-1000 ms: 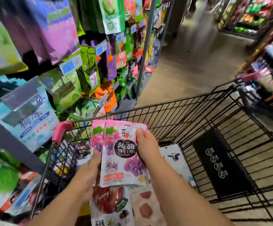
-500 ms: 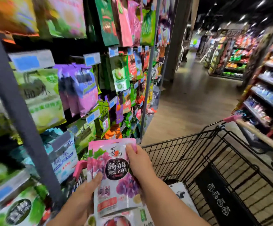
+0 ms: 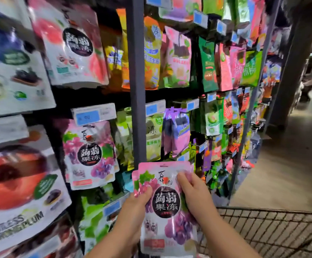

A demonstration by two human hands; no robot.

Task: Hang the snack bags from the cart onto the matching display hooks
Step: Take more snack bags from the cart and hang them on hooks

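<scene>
Raised from cart [image 3: 274,229]: pink grape-print bags [image 3: 167,202], fingers [image 3: 184,181] of left hand [image 3: 132,209] and right hand [image 3: 198,198] gripping.

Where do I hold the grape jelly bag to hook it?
Pinch the grape jelly bag by its side edges from below, as the left hand and right hand do: it stands upright, and its top centre must stay free for hanging.

A pink-and-white snack bag [image 3: 167,207] printed with purple grapes, green leaves and a black roundel is pictured. The same print is repeated on a hung bag [image 3: 91,153] up-left of the grip. The cart [image 3: 272,229], lower right, is black mesh.
</scene>
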